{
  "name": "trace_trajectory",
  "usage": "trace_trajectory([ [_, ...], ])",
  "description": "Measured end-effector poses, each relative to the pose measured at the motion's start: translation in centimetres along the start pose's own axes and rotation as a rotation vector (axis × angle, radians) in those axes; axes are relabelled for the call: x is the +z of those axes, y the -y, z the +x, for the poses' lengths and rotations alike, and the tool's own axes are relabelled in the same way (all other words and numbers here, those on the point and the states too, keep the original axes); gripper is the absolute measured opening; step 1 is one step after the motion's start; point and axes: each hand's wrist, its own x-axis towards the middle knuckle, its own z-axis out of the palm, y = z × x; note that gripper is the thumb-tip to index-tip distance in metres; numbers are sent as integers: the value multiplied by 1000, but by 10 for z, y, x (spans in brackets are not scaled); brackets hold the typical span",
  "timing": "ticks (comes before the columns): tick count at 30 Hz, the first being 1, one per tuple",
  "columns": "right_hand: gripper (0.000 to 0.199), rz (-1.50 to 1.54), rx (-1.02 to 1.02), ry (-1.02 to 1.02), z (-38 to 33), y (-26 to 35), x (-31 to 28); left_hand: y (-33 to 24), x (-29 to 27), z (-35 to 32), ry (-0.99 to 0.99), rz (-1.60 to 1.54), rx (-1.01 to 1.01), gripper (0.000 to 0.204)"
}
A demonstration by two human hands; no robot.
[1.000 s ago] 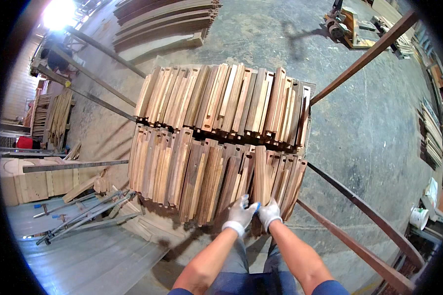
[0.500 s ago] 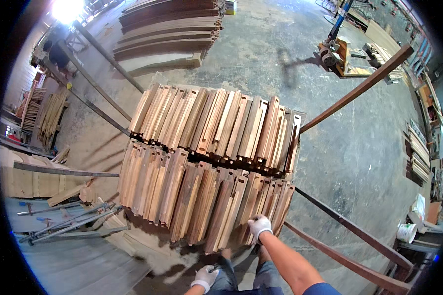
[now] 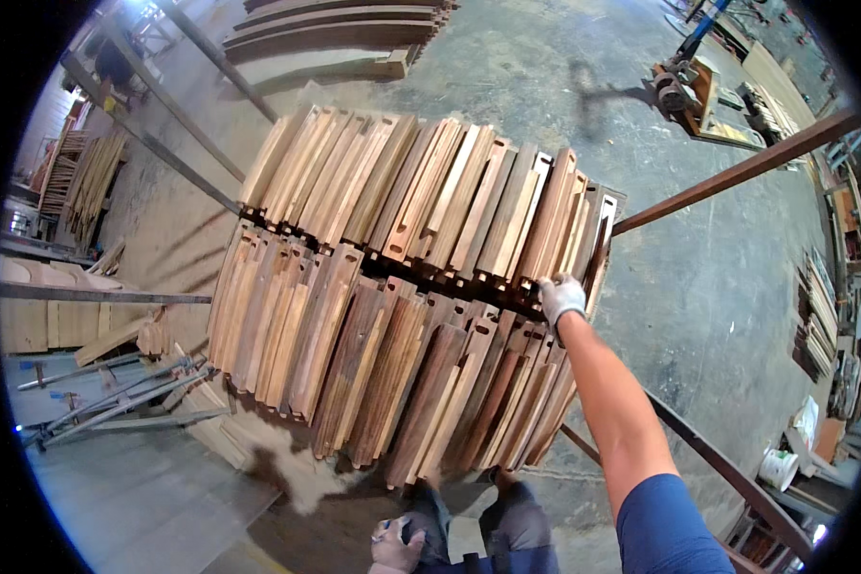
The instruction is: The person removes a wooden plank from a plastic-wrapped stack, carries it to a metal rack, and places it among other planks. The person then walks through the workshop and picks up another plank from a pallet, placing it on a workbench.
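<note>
Mortised wooden slats (image 3: 397, 311) lie packed in 2 rows, the right hand (image 3: 561, 298) bent over the far row's near-right ends, its grip impossible to tell, while the left hand (image 3: 397, 545) curls beside the legs (image 3: 518, 526), its hold equally unclear.

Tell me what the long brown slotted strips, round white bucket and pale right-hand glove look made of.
Long brown slotted strips: wood, seemingly unvarnished; visible grain, little gloss.
Round white bucket: probably smooth plastic, evenly pale wall.
Pale right-hand glove: likely matt fabric; no shine.
</note>
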Motion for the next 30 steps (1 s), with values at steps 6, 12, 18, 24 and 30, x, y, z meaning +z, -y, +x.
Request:
trace_trajectory([
  [6, 49, -160, -3, -3, 38, 8, 31, 1, 2, -4, -112, -61, 104, 45],
  [12, 42, 556, 252, 175, 24, 12, 33, -5, -8, 1, -126, -118, 138, 42],
  [18, 37, 1053, 148, 348, -91, -22, -17, -41, -25, 16, -188, -183, 202, 41],
  [24, 26, 1142, 75, 788, -274, -68, -85, -166, -110, 64, -140, -667, 416, 40],
  [30, 28, 664, -31, 1036, -378, -123, -112, -231, -143, 82, 435, -1336, 254, 49],
])
